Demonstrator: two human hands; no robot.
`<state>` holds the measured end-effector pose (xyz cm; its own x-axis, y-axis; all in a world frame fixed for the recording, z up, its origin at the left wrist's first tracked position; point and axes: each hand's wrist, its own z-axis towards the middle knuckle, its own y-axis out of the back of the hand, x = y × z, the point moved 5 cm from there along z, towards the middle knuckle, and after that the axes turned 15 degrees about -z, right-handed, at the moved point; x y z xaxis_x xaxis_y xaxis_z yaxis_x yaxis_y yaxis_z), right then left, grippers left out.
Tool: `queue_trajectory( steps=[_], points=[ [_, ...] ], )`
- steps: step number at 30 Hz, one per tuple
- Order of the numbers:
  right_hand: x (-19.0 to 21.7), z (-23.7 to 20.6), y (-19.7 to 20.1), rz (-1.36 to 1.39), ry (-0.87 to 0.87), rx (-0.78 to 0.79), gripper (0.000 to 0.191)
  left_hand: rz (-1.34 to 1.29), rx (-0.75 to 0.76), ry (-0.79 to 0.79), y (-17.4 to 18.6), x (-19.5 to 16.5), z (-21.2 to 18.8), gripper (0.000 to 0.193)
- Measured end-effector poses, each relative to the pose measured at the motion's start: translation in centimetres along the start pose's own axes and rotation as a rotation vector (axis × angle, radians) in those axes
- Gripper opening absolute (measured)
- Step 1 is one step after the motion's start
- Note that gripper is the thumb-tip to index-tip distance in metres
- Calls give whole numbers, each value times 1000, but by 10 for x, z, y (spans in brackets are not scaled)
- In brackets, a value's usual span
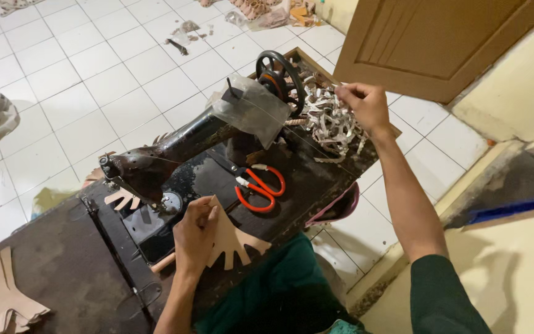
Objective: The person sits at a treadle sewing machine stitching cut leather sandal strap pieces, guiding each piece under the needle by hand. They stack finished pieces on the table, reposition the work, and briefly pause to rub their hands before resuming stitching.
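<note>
Pinching the leather piece (233,238) in my left hand (196,238), I'm drawing thread (292,133) taut, keeping it pinched in my raised right hand (366,105).

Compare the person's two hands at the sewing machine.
The left hand is low and near, pressing a tan glove-shaped piece on the table; the right hand is raised far off, pinching a thin thread. The left arm is bent, the right stretched out. Both are bare.

packages: clear plastic bag (251,108) draped over sewing machine (174,151) top | labels, signs, screens: none
</note>
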<state>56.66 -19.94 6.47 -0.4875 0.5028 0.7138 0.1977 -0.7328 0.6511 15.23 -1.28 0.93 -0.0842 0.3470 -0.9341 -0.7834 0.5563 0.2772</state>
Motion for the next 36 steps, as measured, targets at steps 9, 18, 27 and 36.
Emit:
queue_trajectory(
  steps=[9, 18, 27, 36],
  points=[
    [10, 2, 3, 350, 26, 34, 17, 42, -54, -144, 6, -1, 1, 31],
    [109, -130, 9, 433, 322, 192, 18, 185, -146, -119, 86, 15, -9, 29],
    [202, -203, -138, 533, 429, 721, 24, 653, 135, -595, 102, 24, -23, 19],
    [188, -205, -223, 617, 309, 611, 15, 439, 69, -531, 95, 26, -28, 21]
  ],
)
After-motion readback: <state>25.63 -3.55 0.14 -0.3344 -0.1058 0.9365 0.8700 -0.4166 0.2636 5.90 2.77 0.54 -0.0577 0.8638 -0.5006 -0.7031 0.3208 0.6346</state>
